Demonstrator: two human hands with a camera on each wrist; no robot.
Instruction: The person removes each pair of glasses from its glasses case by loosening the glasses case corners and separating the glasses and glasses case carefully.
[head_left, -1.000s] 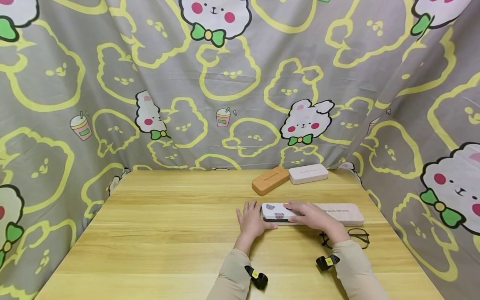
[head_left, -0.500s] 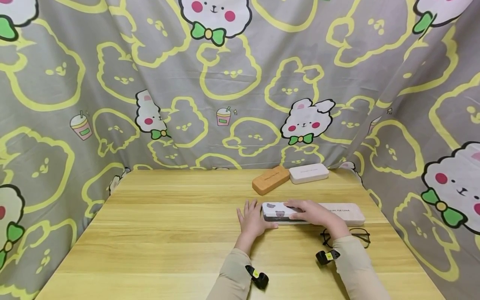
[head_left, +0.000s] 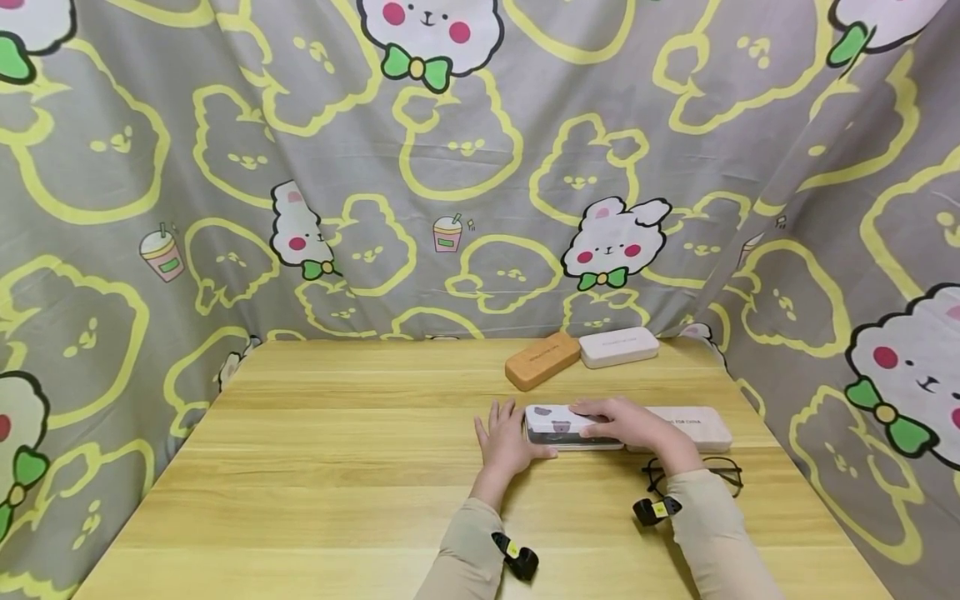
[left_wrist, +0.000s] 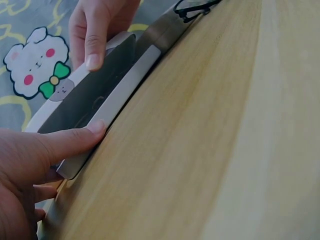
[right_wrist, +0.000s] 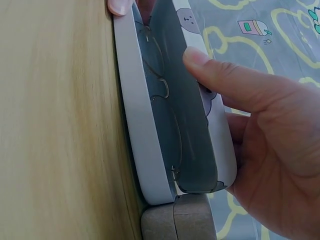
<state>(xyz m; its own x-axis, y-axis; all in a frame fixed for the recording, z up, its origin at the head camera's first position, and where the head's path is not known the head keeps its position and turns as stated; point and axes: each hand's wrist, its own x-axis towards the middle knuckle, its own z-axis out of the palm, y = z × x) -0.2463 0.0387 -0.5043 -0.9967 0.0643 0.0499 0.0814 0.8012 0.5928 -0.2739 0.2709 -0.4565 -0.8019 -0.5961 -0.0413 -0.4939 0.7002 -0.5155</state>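
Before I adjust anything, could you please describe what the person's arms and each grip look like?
The left sleeve and right sleeve are plain beige and long. Near the wrists sit a left device and right device, both small, black and yellow-marked. The left grip and right grip are ungloved.

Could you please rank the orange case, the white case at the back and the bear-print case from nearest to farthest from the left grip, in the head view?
1. Bear-print case: touching, on the right.
2. Orange case: farther back.
3. White case: also back, farther right.
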